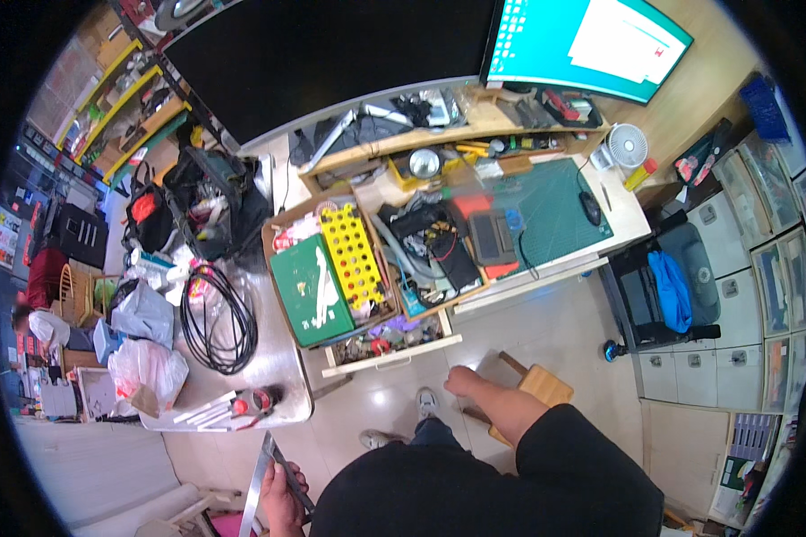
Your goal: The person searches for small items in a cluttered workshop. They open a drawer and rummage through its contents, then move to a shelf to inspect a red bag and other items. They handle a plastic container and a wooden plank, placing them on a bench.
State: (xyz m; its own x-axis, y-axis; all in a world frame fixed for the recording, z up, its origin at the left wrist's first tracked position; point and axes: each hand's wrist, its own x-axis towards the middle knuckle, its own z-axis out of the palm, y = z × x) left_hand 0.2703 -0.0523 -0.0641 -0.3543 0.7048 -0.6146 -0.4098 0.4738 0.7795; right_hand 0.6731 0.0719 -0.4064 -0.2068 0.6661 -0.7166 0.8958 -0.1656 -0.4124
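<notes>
At the lower left, my left hand (283, 501) is wrapped round a narrow V-shaped metal tool (256, 488). One arm of the tool is long, flat and silver, the other dark; they meet at a point at the top. The tool's exact kind does not show. Just beyond it is the corner of a metal-topped table (282, 358), with several white strips (208, 413) and a red-and-black hand tool (261, 400) near its edge. My right hand (459, 381) hangs over the floor beside a wooden stool (546, 387), fingers curled under and nothing visible in it.
An open drawer (394, 360) juts from the desk below a box holding a green case (309, 291) and yellow tray. Coiled black cable (219, 318) and plastic bags lie on the left table. A black cart (622, 304) with blue cloth stands right. My shoes (427, 403) are on the tiled floor.
</notes>
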